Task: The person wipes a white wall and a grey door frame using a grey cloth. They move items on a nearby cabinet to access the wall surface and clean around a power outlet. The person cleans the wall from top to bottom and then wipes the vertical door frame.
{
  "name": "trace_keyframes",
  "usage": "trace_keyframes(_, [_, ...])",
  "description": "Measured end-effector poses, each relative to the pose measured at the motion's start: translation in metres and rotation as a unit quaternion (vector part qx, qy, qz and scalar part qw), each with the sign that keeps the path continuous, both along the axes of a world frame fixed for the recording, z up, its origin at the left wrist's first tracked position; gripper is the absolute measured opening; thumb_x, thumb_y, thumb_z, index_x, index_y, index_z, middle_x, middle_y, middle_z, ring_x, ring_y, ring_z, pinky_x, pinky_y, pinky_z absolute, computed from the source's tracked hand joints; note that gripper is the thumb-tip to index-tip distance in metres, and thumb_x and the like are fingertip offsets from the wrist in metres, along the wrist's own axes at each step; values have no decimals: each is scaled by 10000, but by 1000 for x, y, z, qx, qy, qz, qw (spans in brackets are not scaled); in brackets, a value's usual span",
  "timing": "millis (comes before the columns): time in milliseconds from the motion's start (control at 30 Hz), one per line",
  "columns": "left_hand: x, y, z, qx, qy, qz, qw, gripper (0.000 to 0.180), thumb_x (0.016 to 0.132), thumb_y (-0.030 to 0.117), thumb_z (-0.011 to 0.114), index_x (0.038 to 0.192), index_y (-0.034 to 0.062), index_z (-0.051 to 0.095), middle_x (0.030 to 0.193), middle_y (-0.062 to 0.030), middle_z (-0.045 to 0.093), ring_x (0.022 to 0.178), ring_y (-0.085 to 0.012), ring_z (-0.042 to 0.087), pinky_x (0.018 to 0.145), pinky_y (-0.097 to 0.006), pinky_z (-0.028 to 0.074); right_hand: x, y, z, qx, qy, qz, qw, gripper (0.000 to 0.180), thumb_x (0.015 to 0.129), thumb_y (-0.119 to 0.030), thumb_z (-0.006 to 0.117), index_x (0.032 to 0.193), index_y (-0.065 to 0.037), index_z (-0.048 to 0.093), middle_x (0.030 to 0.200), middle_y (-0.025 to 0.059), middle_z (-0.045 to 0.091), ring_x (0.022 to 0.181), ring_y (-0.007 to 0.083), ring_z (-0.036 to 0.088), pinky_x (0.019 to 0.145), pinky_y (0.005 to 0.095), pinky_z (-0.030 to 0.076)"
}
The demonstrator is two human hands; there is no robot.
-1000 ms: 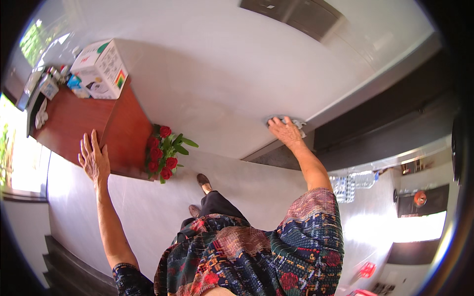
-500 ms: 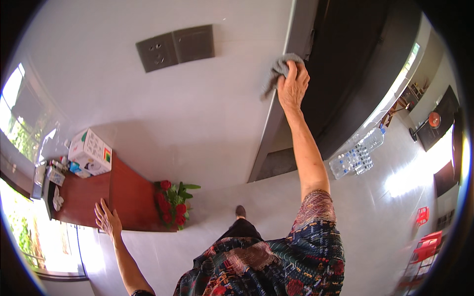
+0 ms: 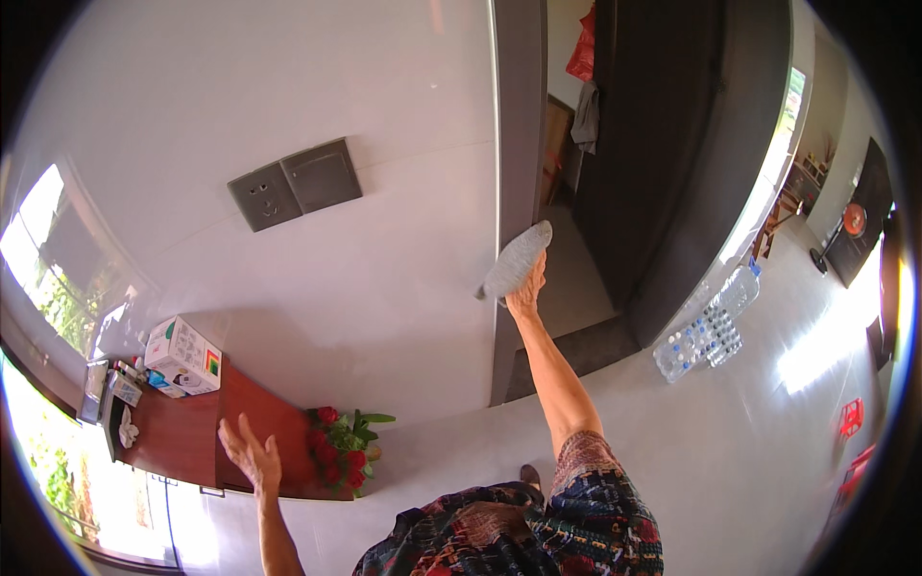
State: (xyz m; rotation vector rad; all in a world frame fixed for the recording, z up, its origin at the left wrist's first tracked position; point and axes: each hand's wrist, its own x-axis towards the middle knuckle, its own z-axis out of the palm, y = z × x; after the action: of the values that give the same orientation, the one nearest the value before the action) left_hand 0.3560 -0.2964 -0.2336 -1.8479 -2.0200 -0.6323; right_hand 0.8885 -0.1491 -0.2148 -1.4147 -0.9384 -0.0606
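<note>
A grey cloth (image 3: pixel 517 261) is in my right hand (image 3: pixel 527 288), pressed against the dark door frame (image 3: pixel 520 144) where it meets the pale wall. The cloth covers most of the fingers. My left hand (image 3: pixel 253 455) is held out with its fingers apart and nothing in it. It appears over the front part of a reddish-brown wooden cabinet top (image 3: pixel 182 437); whether it touches the wood I cannot tell.
A dark socket and switch panel (image 3: pixel 296 184) is set in the wall. Red flowers (image 3: pixel 341 451) and a white box (image 3: pixel 182 355) sit on the cabinet. Beyond the doorway's dark door (image 3: pixel 663 163), clear plastic bottles (image 3: pixel 699 341) stand on the floor, with a red stool (image 3: pixel 851 419) farther right.
My right hand has moved the cloth down along the door frame. My left hand has shifted right over the cabinet. The view has turned, showing more of the room behind the doorway.
</note>
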Motion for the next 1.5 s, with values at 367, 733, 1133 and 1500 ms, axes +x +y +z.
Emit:
trace_keyframes(367, [337,95,143,196,-87,-336,917,697,755,72,700,1363,64,360,1452,-239,167,1334,-436,178,1059,-508,237,50,10,118,77,-209,59,973,800,720,-158,693,1388,-26,273,1397,185,315,1221,339,389,991,461,302])
trace_keyframes(733, [441,194,198,328,-29,-242,913,741,786,242,670,1419,133,301,1498,-193,146,1377,-391,158,1082,-541,119,64,29,258,272,-454,-130,838,418,809,-89,563,1226,-83,537,1355,142,411,1230,350,410,943,415,325])
trace_keyframes(1133, [436,221,171,290,36,-206,934,760,783,506,586,1385,106,350,1427,-151,296,1352,-403,157,1066,-582,79,25,40,267,218,-649,19,729,590,700,-304,685,1256,-176,531,1375,40,441,1306,244,361,1033,452,224])
trace_keyframes(1500, [438,217,184,427,15,-241,871,632,856,487,512,1362,117,430,1448,-211,301,1340,-374,274,1095,-514,100,-15,45,430,313,-560,-182,745,607,687,-223,691,1254,-133,492,1336,91,442,1232,346,393,963,601,279])
